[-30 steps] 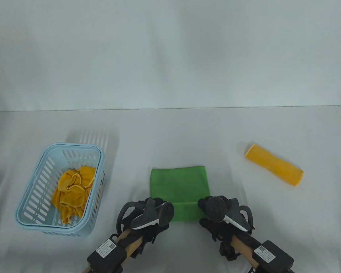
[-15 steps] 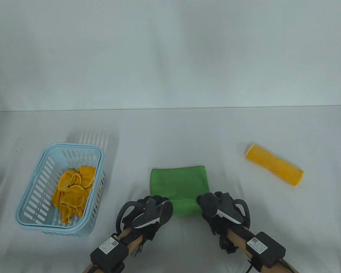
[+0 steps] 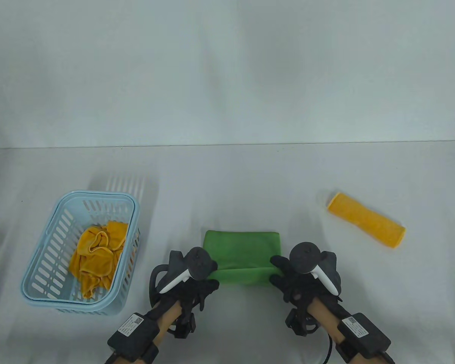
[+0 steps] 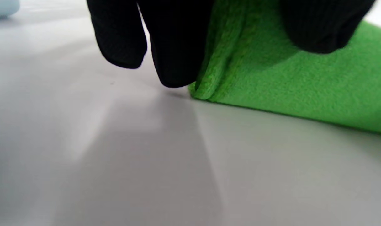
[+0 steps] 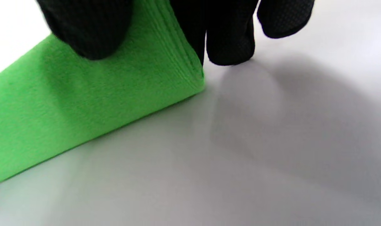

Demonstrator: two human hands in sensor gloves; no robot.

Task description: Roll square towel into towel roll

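Note:
A green towel (image 3: 242, 250) lies folded flat at the table's front centre, its near edge turned over into a thick fold (image 3: 242, 276). My left hand (image 3: 208, 271) grips the fold's left end; in the left wrist view thumb and fingers pinch the green towel (image 4: 272, 78). My right hand (image 3: 278, 271) grips the fold's right end; in the right wrist view the thumb presses on top of the towel (image 5: 99, 94) and the fingers (image 5: 229, 47) are at its corner.
A light blue basket (image 3: 41, 280) at the left holds a crumpled yellow towel (image 3: 96, 254). A rolled yellow towel (image 3: 366, 220) lies at the right. The table's far edge meets a white backdrop.
Both hands have pushed the towel's near edge away from me, so the fold is thicker and the flat part shorter. The wrists have turned and the hands sit further apart at the fold's ends.

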